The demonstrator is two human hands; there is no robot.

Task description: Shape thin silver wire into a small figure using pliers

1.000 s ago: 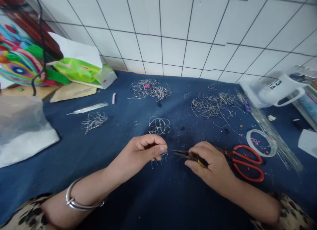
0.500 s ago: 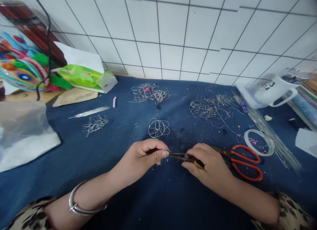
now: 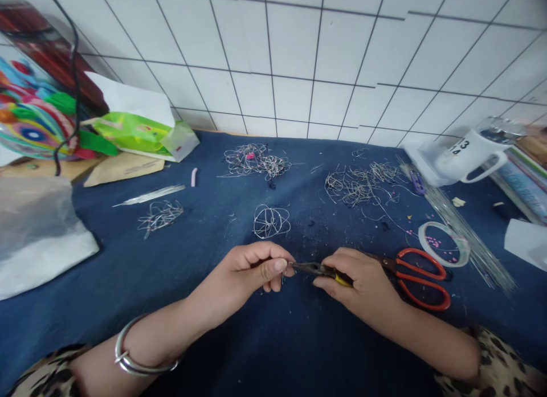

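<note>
Between finger and thumb, my left hand (image 3: 252, 271) pinches a tiny wire piece whose shape is mostly hidden by the fingers. My right hand (image 3: 359, 280) is wrapped round a pair of pliers (image 3: 314, 268) with yellow on the handle. Their dark narrow jaws point left and meet the work at my left fingertips. Just beyond my hands lies a round wire shape (image 3: 272, 221) on the blue cloth (image 3: 273, 351). Scissors with red handles (image 3: 423, 280) lie beside my right hand, their blades partly behind it.
Tangled wire heaps lie at the back (image 3: 256, 160), right (image 3: 359, 186) and left (image 3: 160, 216). A round dish (image 3: 423, 243) holds pink beads near a bundle of straight wires (image 3: 465, 232). A white mug (image 3: 474, 158) stands far right; a plastic bag (image 3: 43, 237) lies left.
The whole view has shifted slightly. My left fingers have turned a little, with more of the lower fingers showing. The pliers stay at the fingertips in my right hand.
</note>
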